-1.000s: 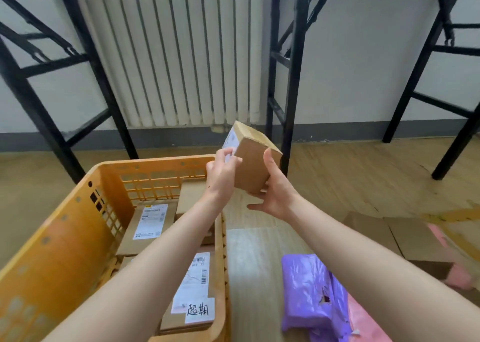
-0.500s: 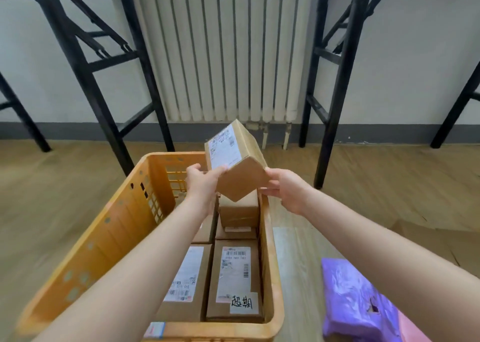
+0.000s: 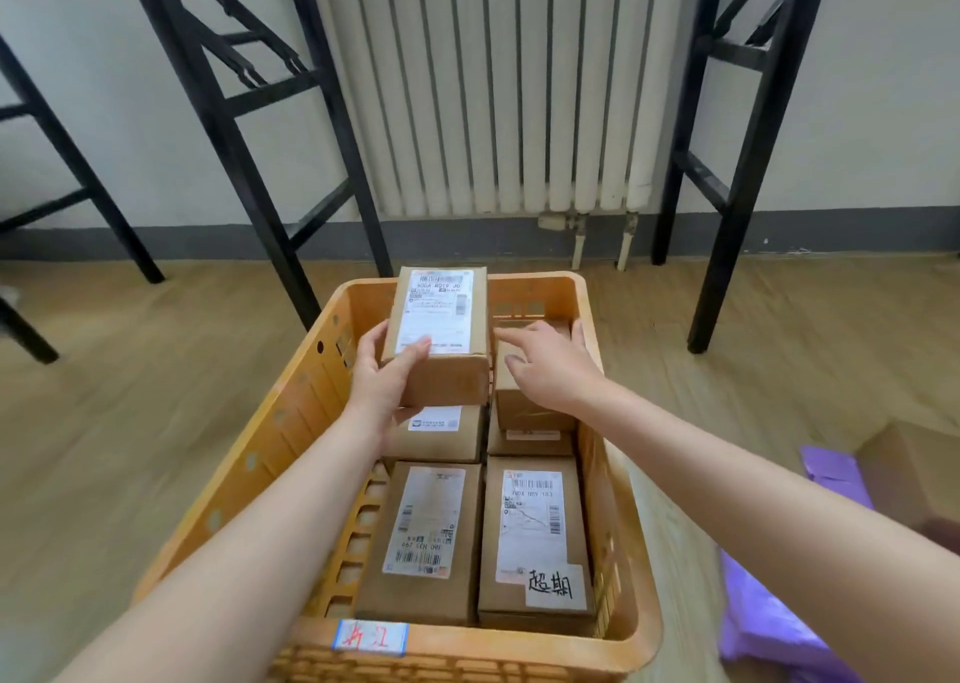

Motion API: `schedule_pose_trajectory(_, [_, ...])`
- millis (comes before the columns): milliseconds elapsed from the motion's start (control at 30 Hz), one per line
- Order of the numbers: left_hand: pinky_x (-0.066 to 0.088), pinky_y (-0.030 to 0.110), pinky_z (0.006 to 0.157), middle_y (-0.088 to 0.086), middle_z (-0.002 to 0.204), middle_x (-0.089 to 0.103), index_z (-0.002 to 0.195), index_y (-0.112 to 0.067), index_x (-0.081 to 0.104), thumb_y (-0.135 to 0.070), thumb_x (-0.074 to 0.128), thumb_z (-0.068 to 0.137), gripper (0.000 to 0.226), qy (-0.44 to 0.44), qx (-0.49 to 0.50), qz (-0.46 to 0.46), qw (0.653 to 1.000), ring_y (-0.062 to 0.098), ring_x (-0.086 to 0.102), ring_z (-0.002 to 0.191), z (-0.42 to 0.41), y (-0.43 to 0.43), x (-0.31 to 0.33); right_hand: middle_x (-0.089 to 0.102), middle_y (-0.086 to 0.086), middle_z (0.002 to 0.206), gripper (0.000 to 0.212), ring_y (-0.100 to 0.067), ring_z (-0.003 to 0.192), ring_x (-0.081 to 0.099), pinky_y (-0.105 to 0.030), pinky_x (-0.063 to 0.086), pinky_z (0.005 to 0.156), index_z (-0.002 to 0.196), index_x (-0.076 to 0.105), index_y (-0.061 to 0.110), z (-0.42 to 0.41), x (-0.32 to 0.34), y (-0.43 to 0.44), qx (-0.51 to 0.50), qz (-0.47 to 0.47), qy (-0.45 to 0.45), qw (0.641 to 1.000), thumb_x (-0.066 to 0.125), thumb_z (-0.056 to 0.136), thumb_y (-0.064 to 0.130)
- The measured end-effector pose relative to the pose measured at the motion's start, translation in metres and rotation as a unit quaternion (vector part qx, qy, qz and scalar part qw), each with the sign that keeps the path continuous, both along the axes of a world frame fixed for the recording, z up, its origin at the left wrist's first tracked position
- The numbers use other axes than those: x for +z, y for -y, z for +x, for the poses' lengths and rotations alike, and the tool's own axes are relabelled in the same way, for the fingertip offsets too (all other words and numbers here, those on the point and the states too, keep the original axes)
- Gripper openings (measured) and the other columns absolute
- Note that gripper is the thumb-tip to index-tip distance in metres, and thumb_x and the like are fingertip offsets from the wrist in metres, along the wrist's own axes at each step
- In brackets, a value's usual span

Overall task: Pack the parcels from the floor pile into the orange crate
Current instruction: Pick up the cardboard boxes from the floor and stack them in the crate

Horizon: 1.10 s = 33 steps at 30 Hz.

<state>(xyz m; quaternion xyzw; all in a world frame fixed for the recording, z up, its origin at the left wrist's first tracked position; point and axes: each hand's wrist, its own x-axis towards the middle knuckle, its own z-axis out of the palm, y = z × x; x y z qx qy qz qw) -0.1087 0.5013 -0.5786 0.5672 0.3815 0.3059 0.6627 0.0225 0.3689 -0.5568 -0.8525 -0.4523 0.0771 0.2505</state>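
Note:
The orange crate [image 3: 270, 454] stands on the wooden floor right in front of me, with several cardboard parcels packed flat inside. My left hand [image 3: 382, 386] grips a small cardboard box [image 3: 441, 334] by its left side and near corner, label up, over the crate's far left part. My right hand [image 3: 545, 365] hovers just right of that box with fingers spread, over another brown parcel [image 3: 530, 407] in the far right of the crate; it holds nothing. Two labelled parcels [image 3: 535, 542] lie flat at the crate's near end.
A purple mailer bag [image 3: 769, 625] and a cardboard box [image 3: 914, 469] lie on the floor to the right. A white radiator [image 3: 493, 85] hangs on the wall behind the crate, flanked by black metal table legs [image 3: 228, 131].
The box has swung from the right over into the crate and turned label up. My right hand has let go of it; only my left hand holds it now.

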Motion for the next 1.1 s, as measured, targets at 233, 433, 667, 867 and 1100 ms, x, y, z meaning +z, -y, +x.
schedule_pose_trajectory(233, [0.054, 0.044, 0.087, 0.006, 0.133, 0.047, 0.143, -0.028, 0.031, -0.028, 0.069, 0.086, 0.069, -0.069, 0.051, -0.005, 0.996, 0.023, 0.052, 0.109, 0.016, -0.01, -0.044, 0.051, 0.001, 0.13, 0.036, -0.017, 0.137, 0.033, -0.043, -0.011, 0.116, 0.129, 0.054, 0.026, 0.014, 0.002, 0.011, -0.032, 0.102, 0.057, 0.993, 0.045, 0.095, 0.017])
schedule_pose_trajectory(433, [0.05, 0.042, 0.091, 0.008, 0.134, 0.052, 0.136, -0.02, 0.042, -0.029, 0.062, 0.091, 0.05, -0.108, 0.046, 0.003, 0.993, 0.021, 0.05, 0.107, 0.036, -0.022, -0.072, 0.052, 0.0, 0.134, 0.037, -0.019, 0.133, 0.041, -0.039, 0.013, 0.118, 0.132, 0.054, 0.023, 0.025, -0.012, 0.008, 0.062, -0.049, 0.161, 0.984, 0.05, 0.095, 0.018])
schedule_pose_trajectory(667, [0.047, 0.041, 0.091, 0.003, 0.135, 0.052, 0.138, -0.025, 0.042, -0.039, 0.053, 0.095, 0.047, -0.136, 0.0, 0.035, 0.99, 0.018, 0.047, 0.111, 0.038, -0.038, -0.088, 0.052, -0.016, 0.131, 0.048, -0.033, 0.119, 0.05, -0.039, 0.044, 0.099, 0.135, 0.045, 0.003, 0.011, -0.01, -0.044, -0.057, -0.289, 0.041, 0.955, 0.034, 0.1, 0.034])
schedule_pose_trajectory(867, [0.041, 0.05, 0.104, 0.002, 0.138, 0.048, 0.14, -0.026, 0.041, -0.043, 0.062, 0.088, 0.059, -0.109, -0.037, -0.104, 0.988, 0.028, 0.043, 0.127, 0.035, -0.048, -0.094, 0.019, -0.026, 0.15, 0.098, -0.046, 0.136, 0.02, -0.05, 0.039, 0.099, 0.149, 0.018, 0.006, 0.008, -0.041, -0.077, -0.238, -0.319, 0.02, 0.917, 0.034, 0.082, 0.076])
schedule_pose_trajectory(1100, [0.046, 0.034, 0.088, 0.005, 0.12, 0.058, 0.133, -0.028, 0.044, -0.036, 0.073, 0.079, 0.061, -0.099, -0.09, -0.158, 0.978, 0.021, 0.055, 0.103, 0.026, -0.069, -0.088, 0.014, -0.028, 0.15, 0.07, -0.052, 0.135, 0.016, -0.06, 0.022, 0.109, 0.142, 0.029, 0.034, 0.003, -0.062, -0.078, -0.232, -0.252, 0.037, 0.939, 0.025, 0.086, 0.074])
